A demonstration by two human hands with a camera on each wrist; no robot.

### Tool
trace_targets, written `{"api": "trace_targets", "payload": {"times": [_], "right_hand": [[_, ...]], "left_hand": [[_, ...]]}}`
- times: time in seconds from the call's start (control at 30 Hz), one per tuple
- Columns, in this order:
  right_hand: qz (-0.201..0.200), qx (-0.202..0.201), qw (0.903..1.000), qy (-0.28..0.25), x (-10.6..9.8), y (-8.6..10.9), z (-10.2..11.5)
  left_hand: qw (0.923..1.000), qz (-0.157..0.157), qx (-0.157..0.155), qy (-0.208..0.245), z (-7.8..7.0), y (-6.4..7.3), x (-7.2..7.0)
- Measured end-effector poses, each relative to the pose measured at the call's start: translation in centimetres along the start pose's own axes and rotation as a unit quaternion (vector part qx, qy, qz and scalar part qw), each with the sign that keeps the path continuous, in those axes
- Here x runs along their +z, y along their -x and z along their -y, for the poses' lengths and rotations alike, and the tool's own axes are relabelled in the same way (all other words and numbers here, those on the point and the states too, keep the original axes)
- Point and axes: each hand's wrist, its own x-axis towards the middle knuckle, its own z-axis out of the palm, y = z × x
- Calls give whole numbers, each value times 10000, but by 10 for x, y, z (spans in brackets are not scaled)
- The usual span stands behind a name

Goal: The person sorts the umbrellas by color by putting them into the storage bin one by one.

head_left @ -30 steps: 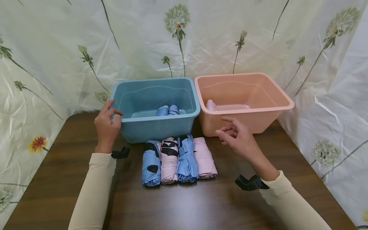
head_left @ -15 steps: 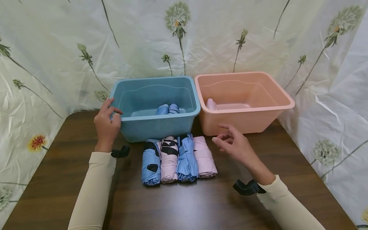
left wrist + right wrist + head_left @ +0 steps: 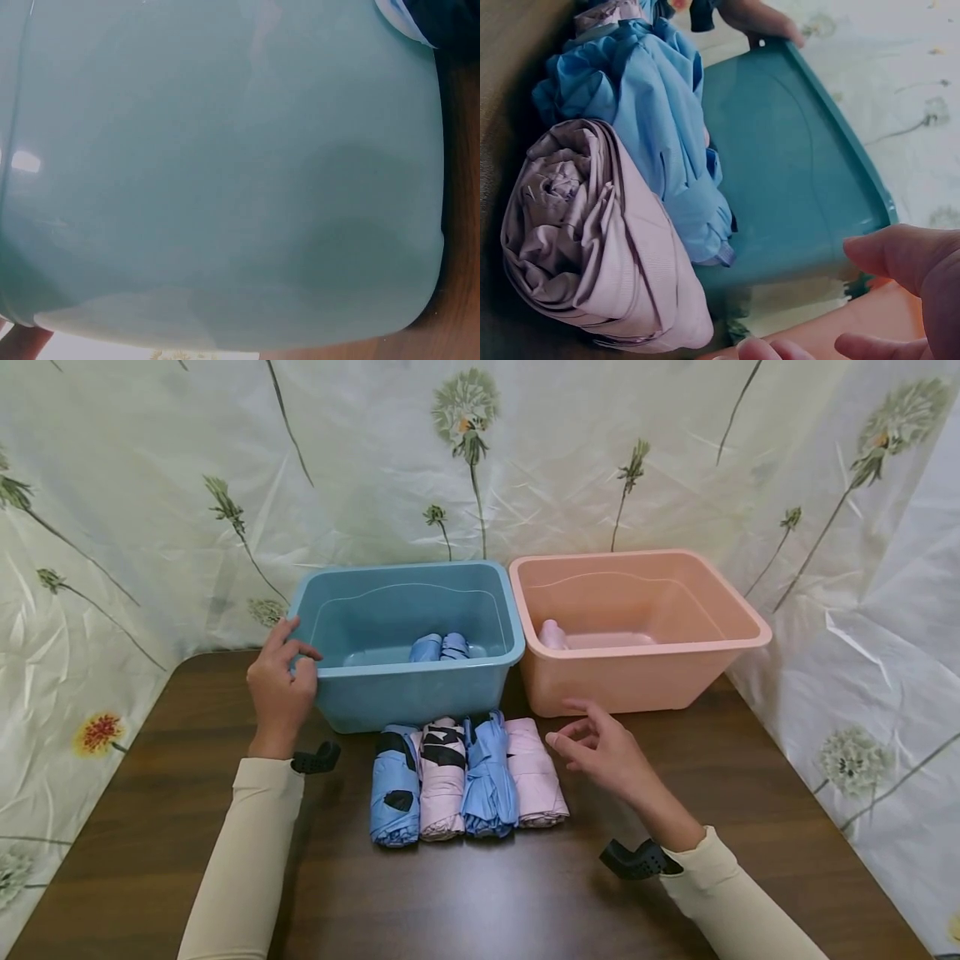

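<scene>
At the front left corner of a blue plastic bin (image 3: 405,693), my left hand (image 3: 281,689) holds the rim, with fingers bent over it. My right hand (image 3: 603,752) hovers just right of a row of rolled-up, strapped fabric bundles that look like folded umbrellas. It holds nothing, its fingers loosely bent. Nearest it lies a pink bundle (image 3: 534,777); beside that come a pleated blue bundle (image 3: 489,781), a pink one with black patches (image 3: 442,785) and a blue one with black patches (image 3: 395,793). The right wrist view shows the thumb (image 3: 889,251) apart from the pink bundle (image 3: 592,240).
Two blue rolls (image 3: 438,647) lie inside the blue bin. A peach bin (image 3: 637,681) stands against its right side, with a pink roll (image 3: 552,635) inside. Both stand at the back of the dark wooden table (image 3: 480,902), before a flower-printed curtain (image 3: 360,460).
My right hand has moved left and toward me, from in front of the peach bin to beside the pink bundle. My left hand stays at the blue bin's corner.
</scene>
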Motion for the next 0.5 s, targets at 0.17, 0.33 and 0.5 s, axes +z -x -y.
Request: {"api": "trace_targets", "payload": {"times": [0.17, 0.33, 0.5], "right_hand": [[84, 77, 9999, -6, 4, 0, -3], [192, 233, 9995, 20, 8, -2, -6], [244, 354, 9990, 120, 10, -3, -11]], "left_hand": [[10000, -74, 30, 5, -1, 0, -1], [10000, -75, 39, 11, -3, 0, -2], [10000, -43, 44, 8, -3, 0, -1]]}}
